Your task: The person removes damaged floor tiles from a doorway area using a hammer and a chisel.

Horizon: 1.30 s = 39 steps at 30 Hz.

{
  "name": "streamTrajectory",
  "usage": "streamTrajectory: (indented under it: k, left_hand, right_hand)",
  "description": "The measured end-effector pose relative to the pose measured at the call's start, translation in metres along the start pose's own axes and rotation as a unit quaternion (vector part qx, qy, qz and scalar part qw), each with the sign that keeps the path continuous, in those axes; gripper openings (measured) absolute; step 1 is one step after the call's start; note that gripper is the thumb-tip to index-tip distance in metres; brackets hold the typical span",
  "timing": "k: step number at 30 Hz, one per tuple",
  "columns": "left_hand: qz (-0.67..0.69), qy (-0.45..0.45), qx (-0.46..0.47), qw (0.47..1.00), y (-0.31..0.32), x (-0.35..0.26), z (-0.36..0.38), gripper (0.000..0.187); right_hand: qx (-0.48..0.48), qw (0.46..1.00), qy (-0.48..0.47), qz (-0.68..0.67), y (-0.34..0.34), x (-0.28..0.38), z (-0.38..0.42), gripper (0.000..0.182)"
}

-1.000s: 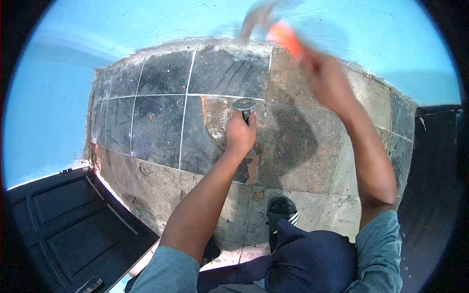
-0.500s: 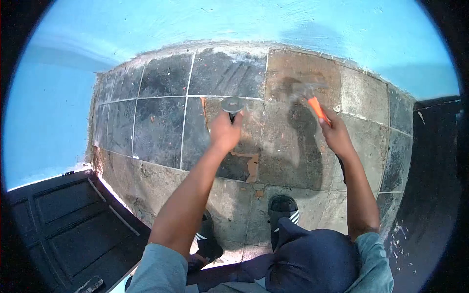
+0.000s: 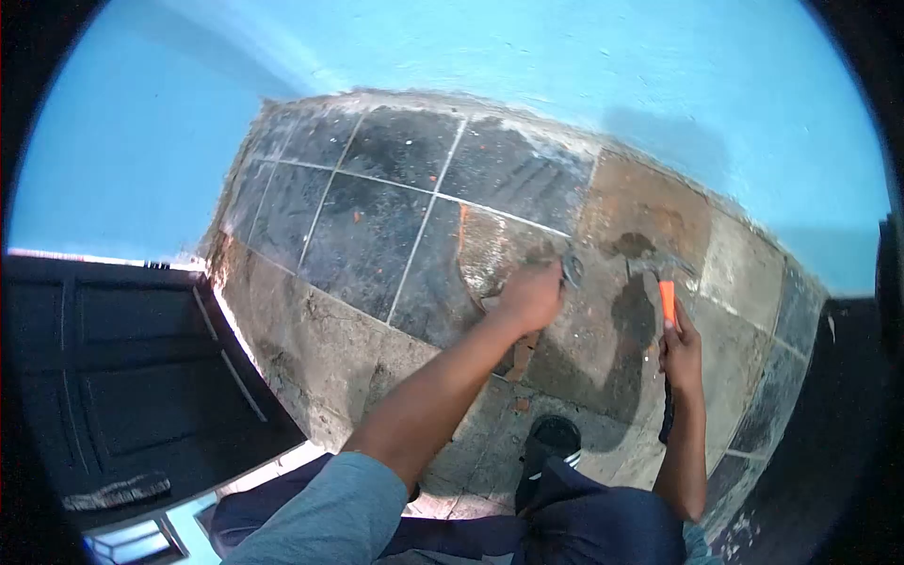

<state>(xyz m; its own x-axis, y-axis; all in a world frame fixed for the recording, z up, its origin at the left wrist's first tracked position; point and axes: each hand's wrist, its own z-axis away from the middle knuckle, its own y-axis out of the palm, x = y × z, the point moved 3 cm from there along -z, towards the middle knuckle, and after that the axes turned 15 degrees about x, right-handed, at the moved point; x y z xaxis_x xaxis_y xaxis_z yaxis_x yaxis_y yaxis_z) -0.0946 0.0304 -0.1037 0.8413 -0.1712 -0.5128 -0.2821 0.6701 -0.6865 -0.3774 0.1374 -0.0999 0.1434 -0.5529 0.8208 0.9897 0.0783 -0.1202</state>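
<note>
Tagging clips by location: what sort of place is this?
Probably a small room or entryway under repair: blue walls meet dark floor tiles, some broken away to bare, rough patches, and a hammer is in the right hand.

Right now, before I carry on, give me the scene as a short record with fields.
Left hand: closed on a hand tool; grey rounded end visible, rest hidden
Right hand: gripping a hammer by its orange and black handle
Hammer head: blurred, over the floor; contact cannot be told
Tool spacing: apart, hammer to the right
Floor: dark tiles with pale joints, worn brownish surface alongside
Damage: curved broken edge around a bare patch
Wall: light blue
Footwear: black sandal with white stripes
</note>
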Motion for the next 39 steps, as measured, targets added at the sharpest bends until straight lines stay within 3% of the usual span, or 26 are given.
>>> streamTrajectory:
  k: [2,5,9,12,15,18,21,22,24,26,27,29,32,35,37,38,39]
  left_hand:
    - [0.016,-0.001,-0.026,1.0,0.011,0.0,0.0,0.03]
    - [0.033,0.027,-0.152,0.987,0.03,0.008,-0.009,0.033]
    - [0.112,0.008,-0.139,0.984,0.02,0.018,-0.02,0.031]
    - [0.154,-0.026,-0.236,0.959,0.011,0.027,-0.024,0.031]
    - [0.147,-0.018,-0.27,0.951,0.007,0.038,-0.032,0.032]
    - [0.14,-0.06,-0.177,0.972,0.006,0.04,-0.036,0.037]
    - [0.159,-0.033,-0.162,0.973,0.007,0.033,-0.033,0.041]
    - [0.16,-0.026,-0.16,0.974,0.008,0.033,-0.032,0.042]
    - [0.159,-0.012,-0.156,0.975,0.009,0.033,-0.032,0.043]
    - [0.159,-0.01,-0.169,0.973,0.01,0.035,-0.031,0.039]
    - [0.159,-0.01,-0.176,0.971,0.009,0.034,-0.031,0.037]
    - [0.163,-0.018,-0.162,0.973,0.006,0.033,-0.03,0.043]
    - [0.151,-0.015,-0.162,0.975,0.007,0.034,-0.029,0.046]
    - [0.152,-0.023,-0.141,0.978,0.009,0.033,-0.028,0.046]
    - [0.155,-0.02,-0.143,0.977,0.011,0.032,-0.029,0.045]
    - [0.152,-0.011,-0.157,0.976,0.013,0.033,-0.029,0.045]
    - [0.15,-0.002,-0.172,0.974,0.016,0.034,-0.03,0.045]
  right_hand:
    - [-0.013,1.0,0.018,-0.003,0.004,0.008,0.002,0.05]
    - [0.006,1.0,-0.009,-0.012,0.004,0.012,-0.005,0.05]
    - [-0.013,0.999,-0.031,0.029,0.007,0.045,-0.01,0.051]
    - [-0.045,0.996,-0.074,0.025,0.002,0.067,-0.017,0.051]
    - [-0.083,0.988,-0.118,0.054,-0.003,0.101,-0.021,0.051]
    - [-0.114,0.976,-0.173,0.063,-0.009,0.119,-0.03,0.05]
    - [-0.161,0.973,-0.149,0.077,0.018,0.124,-0.036,0.049]
    - [-0.131,0.978,-0.134,0.09,0.022,0.105,-0.044,0.049]
    - [-0.029,0.935,-0.175,0.307,0.044,0.085,-0.054,0.05]
    - [0.048,0.93,-0.158,0.328,0.051,0.074,-0.06,0.051]
    - [0.072,0.958,-0.125,0.247,0.051,0.076,-0.062,0.051]
    - [0.055,0.975,-0.106,0.189,0.041,0.078,-0.063,0.05]
    - [-0.065,0.97,-0.145,0.185,0.012,0.095,-0.056,0.05]
    - [-0.175,0.966,-0.178,0.067,0.012,0.136,-0.04,0.05]
    - [-0.245,0.941,-0.23,0.038,0.016,0.139,-0.039,0.05]
    - [-0.232,0.956,-0.178,0.027,0.003,0.104,-0.05,0.05]
    - [-0.186,0.95,-0.163,0.191,0.015,0.082,-0.055,0.049]
